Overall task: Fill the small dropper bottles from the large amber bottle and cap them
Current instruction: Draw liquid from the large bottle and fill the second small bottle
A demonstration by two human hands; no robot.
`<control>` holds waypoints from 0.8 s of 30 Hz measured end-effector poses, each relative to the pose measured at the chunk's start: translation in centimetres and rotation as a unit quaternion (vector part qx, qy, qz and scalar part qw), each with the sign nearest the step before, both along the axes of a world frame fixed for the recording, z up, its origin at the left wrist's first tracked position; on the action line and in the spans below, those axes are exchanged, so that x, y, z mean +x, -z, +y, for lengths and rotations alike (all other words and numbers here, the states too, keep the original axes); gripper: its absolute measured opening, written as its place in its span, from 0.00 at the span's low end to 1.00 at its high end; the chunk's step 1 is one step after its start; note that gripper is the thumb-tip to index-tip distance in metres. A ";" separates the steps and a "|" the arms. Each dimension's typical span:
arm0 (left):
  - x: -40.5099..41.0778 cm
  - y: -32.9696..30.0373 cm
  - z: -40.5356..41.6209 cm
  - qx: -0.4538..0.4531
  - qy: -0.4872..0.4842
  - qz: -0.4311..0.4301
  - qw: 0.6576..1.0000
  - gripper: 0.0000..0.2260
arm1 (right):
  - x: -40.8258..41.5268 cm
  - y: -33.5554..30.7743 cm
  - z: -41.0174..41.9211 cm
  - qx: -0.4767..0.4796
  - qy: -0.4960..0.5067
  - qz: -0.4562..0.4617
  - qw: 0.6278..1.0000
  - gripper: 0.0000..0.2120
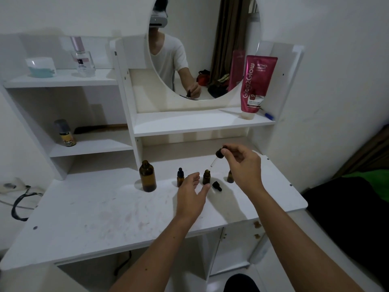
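The large amber bottle (147, 177) stands uncapped on the white vanity top (105, 211). To its right stand three small amber bottles: one capped (180, 178), one uncapped in the middle (206, 177), one (230, 177) partly hidden behind my right wrist. My right hand (242, 163) pinches a black dropper cap (220, 153) by its bulb, its glass pipette tilted down just above the middle bottle's mouth. My left hand (192, 193) hovers with relaxed fingers beside the middle bottle, thumb near its base. A loose black cap (216, 185) lies on the top.
Shelves rise behind the work area with a pink tube (255, 85), a round mirror (202, 49), a small spray bottle (65, 133), a perfume bottle (81, 57) and a jar (41, 67). A dark cable (19, 203) hangs at left. The top's right edge ends near dark fabric (347, 203).
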State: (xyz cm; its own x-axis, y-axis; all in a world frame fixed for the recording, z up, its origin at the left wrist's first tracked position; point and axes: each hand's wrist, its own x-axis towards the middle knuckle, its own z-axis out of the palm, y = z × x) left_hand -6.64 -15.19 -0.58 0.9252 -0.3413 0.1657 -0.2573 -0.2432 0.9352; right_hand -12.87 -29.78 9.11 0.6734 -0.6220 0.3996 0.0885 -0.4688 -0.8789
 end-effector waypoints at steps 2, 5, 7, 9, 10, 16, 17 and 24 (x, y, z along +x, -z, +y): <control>0.5 0.0 -0.7 0.006 -0.004 -0.007 1.000 0.24 | 0.2 0.4 0.0 -0.003 -0.008 0.003 1.000 0.08; 0.9 0.1 -1.7 0.012 -0.003 -0.025 1.000 0.21 | 0.5 0.9 0.1 -0.014 -0.035 0.011 0.999 0.06; 1.1 0.4 -2.1 0.017 -0.003 -0.039 0.999 0.17 | 0.8 1.1 0.2 -0.024 -0.052 0.009 0.998 0.04; 1.3 0.5 -2.2 0.019 -0.001 -0.048 0.999 0.13 | 1.0 1.2 0.4 -0.034 -0.061 0.011 0.998 0.05; 1.4 0.5 -2.2 0.016 0.001 -0.050 0.999 0.11 | 1.1 1.4 0.5 -0.043 -0.061 0.014 0.997 0.06; 1.8 0.7 -2.3 0.011 0.005 -0.060 0.998 0.08 | 1.9 2.4 0.2 -0.088 -0.050 0.024 0.995 0.06; 1.8 0.8 -2.3 0.011 0.005 -0.060 0.998 0.08 | 1.9 2.5 0.2 -0.088 -0.050 0.025 0.995 0.05; 1.9 0.9 -2.2 0.009 0.005 -0.057 0.998 0.08 | 2.0 2.2 0.6 -0.089 -0.053 0.043 0.994 0.05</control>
